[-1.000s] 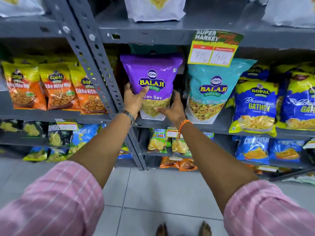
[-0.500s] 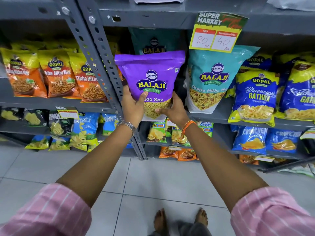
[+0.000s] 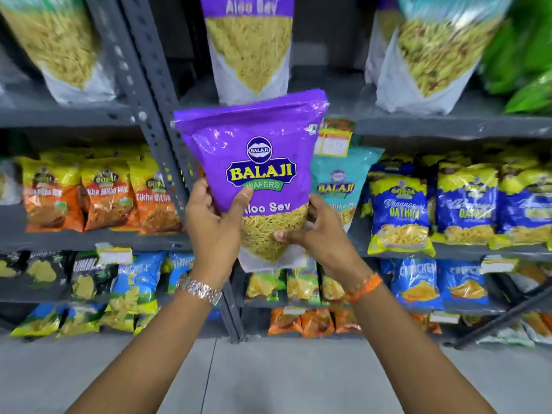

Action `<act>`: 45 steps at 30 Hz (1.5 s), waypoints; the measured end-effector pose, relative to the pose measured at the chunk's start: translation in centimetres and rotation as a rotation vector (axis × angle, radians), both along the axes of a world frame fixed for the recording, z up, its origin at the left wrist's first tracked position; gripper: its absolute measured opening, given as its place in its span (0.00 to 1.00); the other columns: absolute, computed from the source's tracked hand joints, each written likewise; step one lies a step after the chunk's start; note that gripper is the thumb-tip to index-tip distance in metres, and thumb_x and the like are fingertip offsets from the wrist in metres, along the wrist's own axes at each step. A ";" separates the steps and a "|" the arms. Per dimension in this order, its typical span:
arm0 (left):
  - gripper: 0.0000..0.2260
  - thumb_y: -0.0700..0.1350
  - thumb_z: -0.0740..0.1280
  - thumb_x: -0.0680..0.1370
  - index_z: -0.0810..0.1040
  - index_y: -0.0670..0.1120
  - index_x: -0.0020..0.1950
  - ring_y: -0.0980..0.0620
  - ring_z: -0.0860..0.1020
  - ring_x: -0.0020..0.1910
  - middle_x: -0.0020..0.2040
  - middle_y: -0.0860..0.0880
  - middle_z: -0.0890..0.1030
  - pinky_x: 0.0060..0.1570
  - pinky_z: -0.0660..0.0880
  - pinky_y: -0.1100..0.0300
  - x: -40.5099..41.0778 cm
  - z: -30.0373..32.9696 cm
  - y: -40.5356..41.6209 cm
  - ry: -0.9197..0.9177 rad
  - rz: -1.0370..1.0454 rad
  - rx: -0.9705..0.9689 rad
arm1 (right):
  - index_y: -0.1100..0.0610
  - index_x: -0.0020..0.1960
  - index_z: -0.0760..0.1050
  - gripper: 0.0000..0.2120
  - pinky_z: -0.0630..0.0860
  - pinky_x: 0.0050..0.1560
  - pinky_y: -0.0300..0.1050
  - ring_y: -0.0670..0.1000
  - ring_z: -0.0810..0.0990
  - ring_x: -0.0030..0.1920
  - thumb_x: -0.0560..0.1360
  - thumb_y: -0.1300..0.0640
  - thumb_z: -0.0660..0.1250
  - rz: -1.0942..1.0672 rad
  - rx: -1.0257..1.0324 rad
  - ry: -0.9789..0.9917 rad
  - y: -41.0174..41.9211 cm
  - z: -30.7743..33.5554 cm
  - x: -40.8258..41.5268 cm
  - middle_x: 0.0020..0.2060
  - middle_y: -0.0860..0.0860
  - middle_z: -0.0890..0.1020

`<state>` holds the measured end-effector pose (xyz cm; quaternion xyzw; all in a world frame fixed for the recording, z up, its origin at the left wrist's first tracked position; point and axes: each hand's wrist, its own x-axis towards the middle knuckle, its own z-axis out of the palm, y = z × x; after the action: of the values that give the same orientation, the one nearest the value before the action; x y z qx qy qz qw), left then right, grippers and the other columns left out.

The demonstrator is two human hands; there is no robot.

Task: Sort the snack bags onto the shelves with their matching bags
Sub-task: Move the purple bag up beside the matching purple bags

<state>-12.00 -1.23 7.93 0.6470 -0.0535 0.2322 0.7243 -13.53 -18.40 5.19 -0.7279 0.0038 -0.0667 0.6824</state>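
Grey shelving (image 3: 448, 127) behind, lifted clear of the middle shelf since a second ago and raised toward twelve o'clock: purple bag (image 3: 254, 162), clasped by left hand (image 3: 213, 231) and right hand (image 3: 321, 234), just below its match (image 3: 249, 46), so likely bound there.

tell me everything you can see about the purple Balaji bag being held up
The purple Balaji bag is a glossy plastic pouch, printed "Balaji Wafers" and "Aloo Sev", with a window of thin yellow strands and a white base. It looks sealed and full, upright, tilted slightly, held clear in front of the shelves. The left hand grips its lower left edge with the thumb across the front; the right hand holds its lower right corner. A matching bag stands on the shelf above.
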 end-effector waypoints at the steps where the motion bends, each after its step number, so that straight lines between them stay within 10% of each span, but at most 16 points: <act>1: 0.14 0.39 0.76 0.74 0.78 0.50 0.55 0.55 0.85 0.50 0.52 0.50 0.86 0.53 0.82 0.56 -0.1 1.7 -0.6 -0.028 -0.013 -0.035 | 0.60 0.61 0.75 0.30 0.83 0.54 0.42 0.40 0.84 0.50 0.62 0.72 0.80 -0.002 0.009 -0.022 -0.6 1.6 -0.3 0.51 0.50 0.85; 7: 0.13 0.41 0.78 0.72 0.80 0.50 0.52 0.54 0.84 0.45 0.48 0.50 0.87 0.50 0.82 0.53 1.5 11.5 -4.6 -0.218 -0.062 -0.100 | 0.62 0.64 0.72 0.32 0.84 0.52 0.46 0.50 0.85 0.55 0.64 0.69 0.80 -0.077 0.036 -0.192 -3.7 11.2 -0.7 0.56 0.57 0.85; 14: 0.19 0.49 0.79 0.69 0.79 0.49 0.57 0.56 0.85 0.46 0.50 0.53 0.86 0.52 0.82 0.54 5.5 19.7 -8.8 -0.282 -0.071 -0.027 | 0.64 0.64 0.69 0.28 0.81 0.40 0.32 0.37 0.84 0.40 0.68 0.73 0.75 -0.162 0.039 -0.309 -6.7 19.1 2.0 0.48 0.50 0.82; 18: 0.36 0.62 0.77 0.64 0.76 0.44 0.66 0.47 0.84 0.57 0.59 0.46 0.85 0.61 0.80 0.46 8.6 21.7 -10.2 -0.236 -0.024 0.055 | 0.64 0.62 0.68 0.27 0.83 0.40 0.34 0.47 0.83 0.45 0.68 0.73 0.76 -0.205 0.033 -0.318 -8.0 20.9 5.0 0.46 0.50 0.81; 22: 0.24 0.50 0.77 0.73 0.75 0.42 0.63 0.60 0.79 0.46 0.52 0.56 0.80 0.52 0.78 0.64 9.4 22.4 -11.2 -0.185 -0.013 0.113 | 0.66 0.63 0.71 0.30 0.85 0.53 0.52 0.54 0.85 0.52 0.65 0.69 0.80 -0.238 0.004 -0.308 -8.7 20.6 7.9 0.53 0.57 0.85; 25: 0.16 0.48 0.77 0.73 0.74 0.47 0.54 0.57 0.76 0.38 0.46 0.52 0.79 0.50 0.78 0.55 10.3 22.0 -11.7 -0.152 0.027 0.159 | 0.61 0.59 0.69 0.26 0.84 0.51 0.49 0.52 0.82 0.50 0.67 0.70 0.79 -0.254 0.022 -0.295 -9.1 20.0 9.4 0.49 0.53 0.82; 29: 0.18 0.49 0.76 0.74 0.75 0.42 0.56 0.44 0.81 0.45 0.50 0.43 0.85 0.50 0.78 0.51 11.4 21.7 -12.3 -0.139 0.044 0.211 | 0.63 0.63 0.67 0.29 0.82 0.46 0.37 0.49 0.81 0.49 0.68 0.72 0.77 -0.268 0.022 -0.294 -9.6 19.4 10.9 0.51 0.55 0.80; 34: 0.18 0.48 0.76 0.74 0.77 0.43 0.59 0.42 0.84 0.50 0.52 0.44 0.86 0.55 0.80 0.48 12.7 21.5 -12.8 -0.132 0.077 0.250 | 0.65 0.67 0.65 0.30 0.81 0.60 0.52 0.57 0.81 0.60 0.70 0.69 0.76 -0.251 0.007 -0.300 -9.9 19.1 12.5 0.62 0.62 0.80; 41: 0.25 0.46 0.77 0.73 0.75 0.43 0.67 0.48 0.83 0.54 0.60 0.46 0.84 0.61 0.80 0.49 13.1 20.8 -12.2 -0.146 0.040 0.262 | 0.65 0.68 0.64 0.29 0.81 0.50 0.35 0.51 0.81 0.55 0.72 0.70 0.74 -0.260 -0.058 -0.312 -10.0 18.9 12.6 0.55 0.54 0.79; 45: 0.30 0.38 0.76 0.74 0.69 0.41 0.74 0.53 0.77 0.62 0.68 0.43 0.77 0.66 0.75 0.59 10.6 20.3 -11.1 -0.179 0.000 0.124 | 0.63 0.73 0.61 0.38 0.73 0.68 0.47 0.54 0.75 0.68 0.70 0.62 0.78 -0.287 -0.248 -0.339 -10.5 19.3 10.4 0.67 0.58 0.76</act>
<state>-1.40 -12.33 28.21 0.6672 -0.1323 0.2853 0.6752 -3.14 -28.94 24.46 -0.7766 -0.0154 -0.2839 0.5622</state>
